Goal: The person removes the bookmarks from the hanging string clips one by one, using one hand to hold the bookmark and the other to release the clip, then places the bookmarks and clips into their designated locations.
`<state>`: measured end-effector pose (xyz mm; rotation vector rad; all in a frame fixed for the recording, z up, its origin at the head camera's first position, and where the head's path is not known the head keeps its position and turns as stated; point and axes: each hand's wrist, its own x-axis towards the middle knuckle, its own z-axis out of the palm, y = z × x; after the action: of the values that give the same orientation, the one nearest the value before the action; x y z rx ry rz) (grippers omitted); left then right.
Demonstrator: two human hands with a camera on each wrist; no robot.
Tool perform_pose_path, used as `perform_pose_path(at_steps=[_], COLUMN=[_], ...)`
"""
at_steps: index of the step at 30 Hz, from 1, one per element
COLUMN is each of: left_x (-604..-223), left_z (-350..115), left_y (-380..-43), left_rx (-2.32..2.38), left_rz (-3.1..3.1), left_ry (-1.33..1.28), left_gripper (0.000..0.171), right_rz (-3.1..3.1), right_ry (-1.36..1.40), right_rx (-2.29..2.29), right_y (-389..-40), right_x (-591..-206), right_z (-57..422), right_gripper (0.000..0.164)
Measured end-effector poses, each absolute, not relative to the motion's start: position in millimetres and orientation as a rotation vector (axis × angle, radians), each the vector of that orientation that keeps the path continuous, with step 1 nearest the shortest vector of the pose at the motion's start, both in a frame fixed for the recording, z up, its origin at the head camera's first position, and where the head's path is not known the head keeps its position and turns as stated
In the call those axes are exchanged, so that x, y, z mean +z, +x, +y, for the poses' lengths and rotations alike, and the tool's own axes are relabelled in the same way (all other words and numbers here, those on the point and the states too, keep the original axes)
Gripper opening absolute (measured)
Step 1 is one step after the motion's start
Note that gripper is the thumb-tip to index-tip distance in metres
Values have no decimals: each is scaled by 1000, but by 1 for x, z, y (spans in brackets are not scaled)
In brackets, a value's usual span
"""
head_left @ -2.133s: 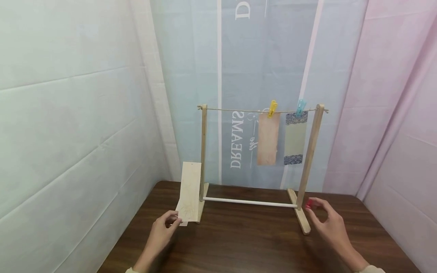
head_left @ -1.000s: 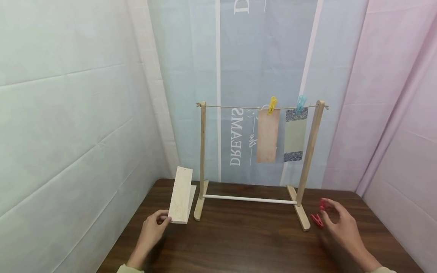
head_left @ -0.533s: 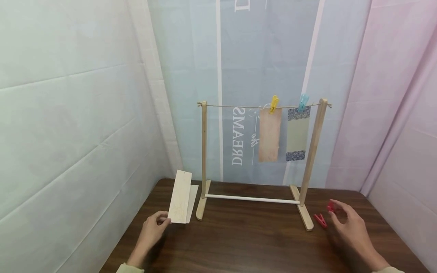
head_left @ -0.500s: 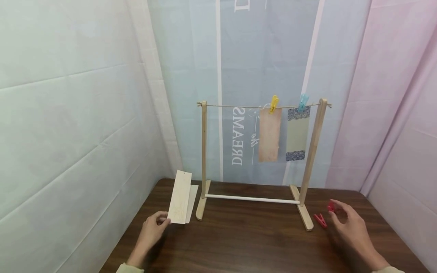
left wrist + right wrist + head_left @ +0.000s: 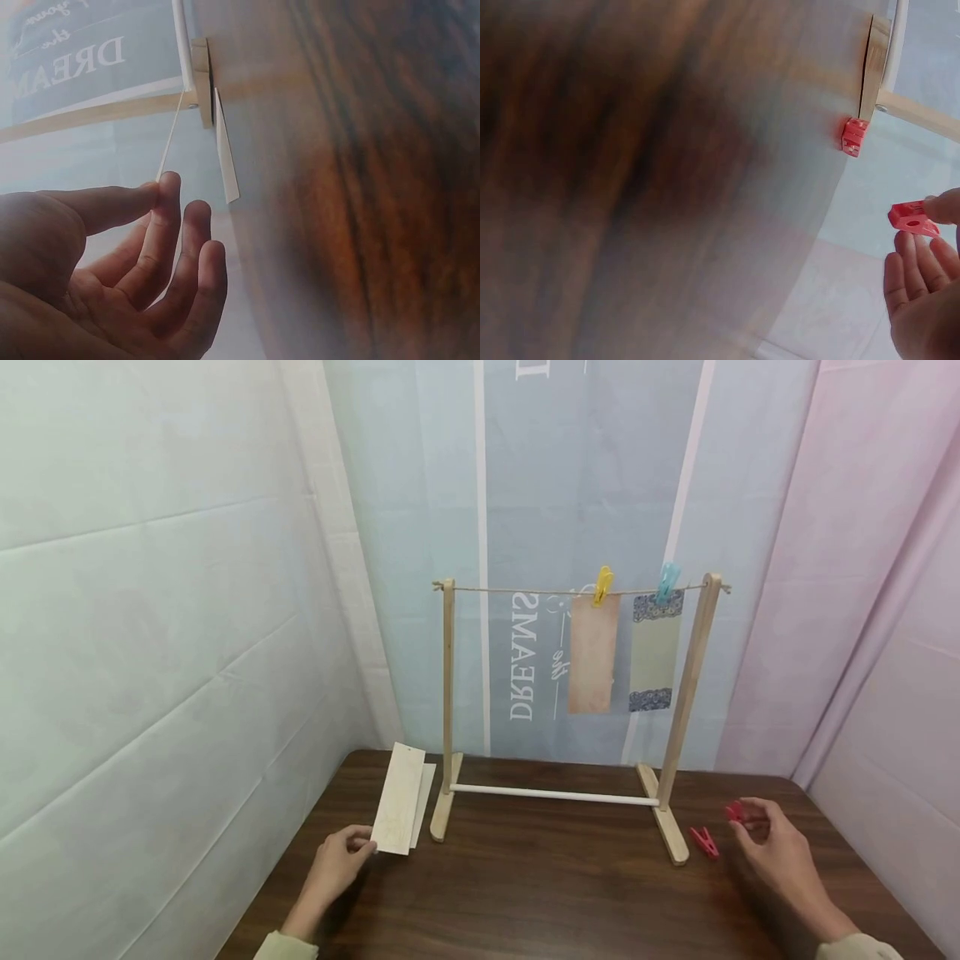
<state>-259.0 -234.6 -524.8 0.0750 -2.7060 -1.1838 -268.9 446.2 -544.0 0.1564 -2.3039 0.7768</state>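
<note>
My left hand point(image 5: 335, 862) pinches a cream bookmark-like card point(image 5: 399, 797) between thumb and index finger at its lower left corner. The card is tilted, with a small hole near its top edge. A second pale card point(image 5: 424, 806) lies behind it, partly hidden; the left wrist view shows this other card point(image 5: 226, 161) on the table, apart from the fingers. At the right, my right hand point(image 5: 780, 853) pinches a red clothespin point(image 5: 911, 216) above the table. Another red clothespin point(image 5: 704, 842) rests on the tabletop between that hand and the rack's right foot.
A wooden rack point(image 5: 448, 693) stands mid-table with a cord point(image 5: 517, 591) across its top and a white rod point(image 5: 555, 794) low down. From the cord hang a pinkish card point(image 5: 592, 656) under a yellow clothespin point(image 5: 603, 587) and a blue-patterned card point(image 5: 654, 652) under a light blue clothespin point(image 5: 667, 583).
Over two seconds, my left hand has drawn the card left, away from the rack's post. My right hand has moved right with its clothespin, and the clothespin on the table has come into sight.
</note>
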Motion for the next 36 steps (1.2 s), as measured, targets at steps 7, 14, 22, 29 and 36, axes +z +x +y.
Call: perform_pose_path(at_steps=[7, 14, 22, 29, 36], left_x=[-524, -523, -527, -530, -531], left_z=[-236, -233, -236, -237, -237], left_y=[-266, -268, -271, -275, -275], left_rx=[-1239, -1295, -1262, -1221, -1206], left_rz=[-2730, -2748, -2796, -2839, -2871], left_ry=[85, 105, 77, 74, 94], left_gripper=[27, 26, 25, 21, 22], right_rz=[-2506, -2623, -2749, -2767, -2816], right_ry=[60, 24, 16, 31, 24], right_rx=[731, 707, 732, 717, 718], right_y=[-272, -278, -279, -277, -278], right_x=[-539, -539, -535, -531, -528], right_z=[450, 455, 458, 457, 455], right_gripper=[36, 36, 40, 40, 41])
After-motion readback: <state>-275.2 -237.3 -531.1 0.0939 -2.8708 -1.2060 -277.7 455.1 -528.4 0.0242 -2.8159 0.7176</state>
